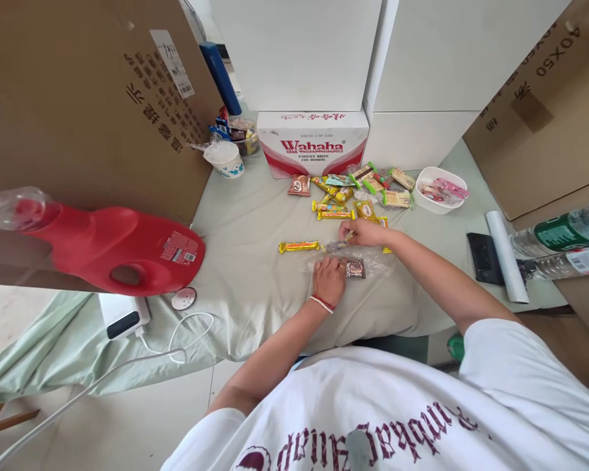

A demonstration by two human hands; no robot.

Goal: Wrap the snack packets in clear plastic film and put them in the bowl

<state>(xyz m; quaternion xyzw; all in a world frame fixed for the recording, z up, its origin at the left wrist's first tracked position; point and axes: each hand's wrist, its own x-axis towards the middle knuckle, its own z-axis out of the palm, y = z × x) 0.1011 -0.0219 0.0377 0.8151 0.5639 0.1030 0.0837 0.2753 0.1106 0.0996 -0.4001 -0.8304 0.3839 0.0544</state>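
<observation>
A clear plastic bag (383, 263) is spread on the cloth in front of me, with a dark brown cocoa snack packet (356, 269) on or inside it; I cannot tell which. My left hand (330, 282), with a red and white bracelet at its wrist, has its fingers curled down on the bag's left part, the thumb beside the brown packet. My right hand (362, 233) pinches the bag's far edge by a small, partly hidden crinkled wrapper (334, 246). A yellow snack bar (298, 246) lies left of the hands, and another yellow packet (384, 222) is partly behind my right wrist.
Several wrapped snacks (336, 207) lie behind the hands, beside a white bowl (439, 204) of pink packets. A Wahaha carton (314, 145) stands at the back, a paper cup (224, 160) to its left. A red jug (132, 252) and white power bank (122, 317) are left; bottles (564, 230) right.
</observation>
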